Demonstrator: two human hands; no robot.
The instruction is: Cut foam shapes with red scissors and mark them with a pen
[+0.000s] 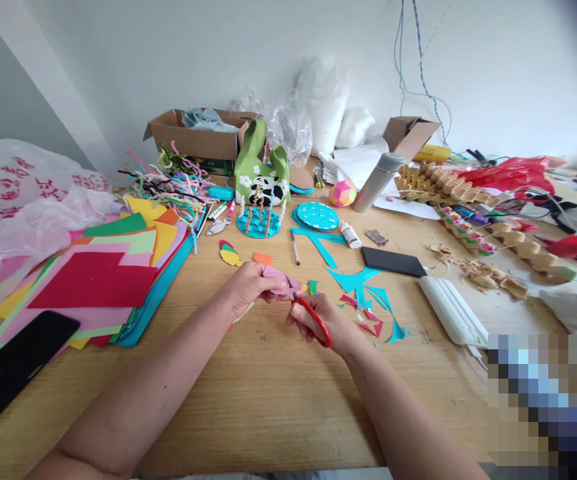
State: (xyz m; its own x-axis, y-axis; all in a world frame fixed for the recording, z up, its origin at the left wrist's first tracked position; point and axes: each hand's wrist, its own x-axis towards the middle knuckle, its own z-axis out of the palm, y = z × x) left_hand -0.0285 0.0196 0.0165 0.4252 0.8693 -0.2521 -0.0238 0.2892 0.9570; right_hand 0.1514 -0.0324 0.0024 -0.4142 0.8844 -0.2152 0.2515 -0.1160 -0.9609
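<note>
Between the fingers of my left hand (246, 288) is a small piece of pink paper (279, 280), held over the middle of the table. My right hand (325, 320) is closed on a pair of scissors (314, 319) with red handles, and its blades meet the pink paper. Just beyond my hands lie an orange paper piece (263, 258), leaf-shaped cut pieces (229, 253) in red, green and yellow, and a pen (295, 247). Blue paper scraps (353, 280) and red scraps (368, 320) are scattered right of the scissors.
At left, coloured sheets (93, 280) lie stacked beside a black phone (23, 367). Farther back are a green panda bag (263, 173), blue discs (318, 216), a grey flask (379, 181) and a cardboard box (193, 143). A white power strip (453, 312) lies at right.
</note>
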